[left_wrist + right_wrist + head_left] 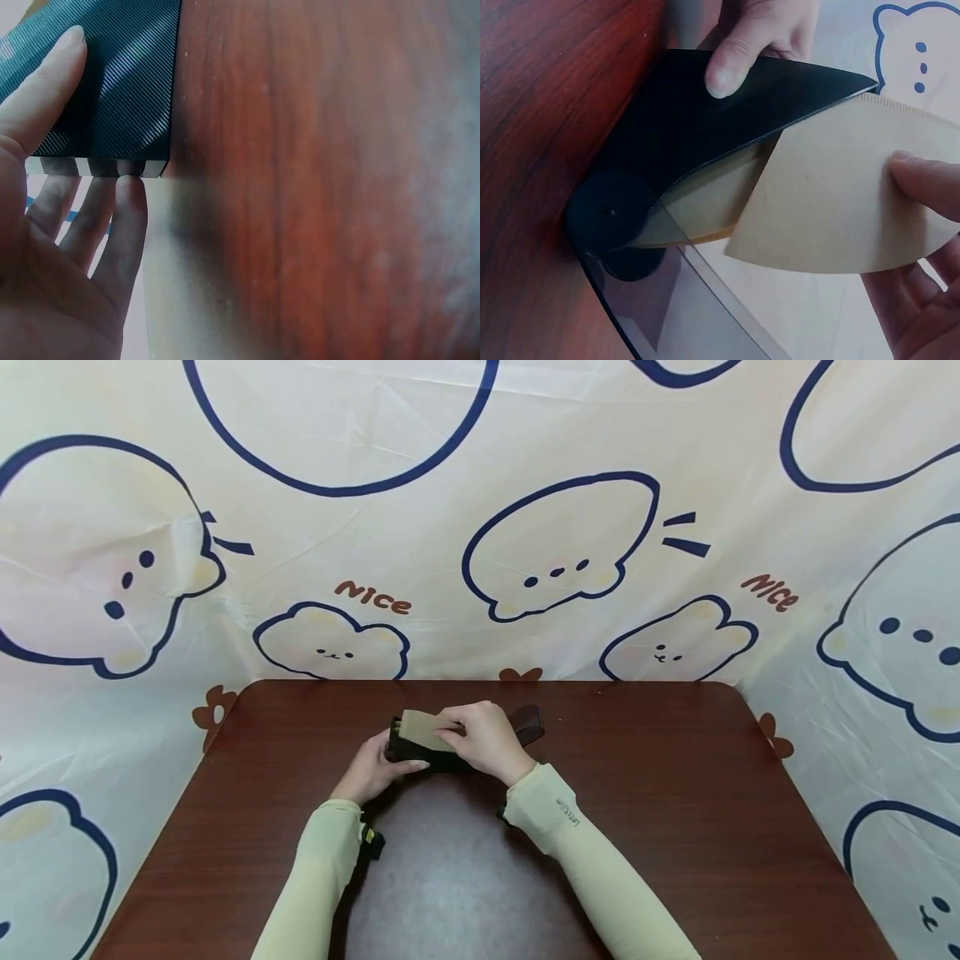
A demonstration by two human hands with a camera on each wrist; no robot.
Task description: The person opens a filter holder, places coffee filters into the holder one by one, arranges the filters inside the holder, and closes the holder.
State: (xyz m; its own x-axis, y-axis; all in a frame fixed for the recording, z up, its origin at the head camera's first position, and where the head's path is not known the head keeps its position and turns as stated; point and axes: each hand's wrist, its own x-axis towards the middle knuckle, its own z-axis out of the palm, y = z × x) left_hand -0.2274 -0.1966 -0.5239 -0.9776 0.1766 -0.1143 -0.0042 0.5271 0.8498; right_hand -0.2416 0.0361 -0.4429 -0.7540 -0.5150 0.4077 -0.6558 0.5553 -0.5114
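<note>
A black, finely ribbed coffee filter case (442, 759) stands on the table, its smoky clear lid (712, 322) swung open to the right in the head view. My left hand (375, 767) grips the case's left end, thumb (52, 79) along the ribbed front face and fingertips at the end wall. Between thumb and fingers, my right hand (483, 735) pinches a tan paper coffee filter (832, 195) with a crimped edge. That filter sits partly out of the case's opening. More tan filters (720, 195) show inside, behind the case's black wall.
The dark brown wooden table (660, 777) runs back to a pale curtain (420, 535) printed with cartoon animals, which also covers both sides. A small black device (371, 842) is strapped at the left wrist. Pale sleeves (315, 860) cover both forearms.
</note>
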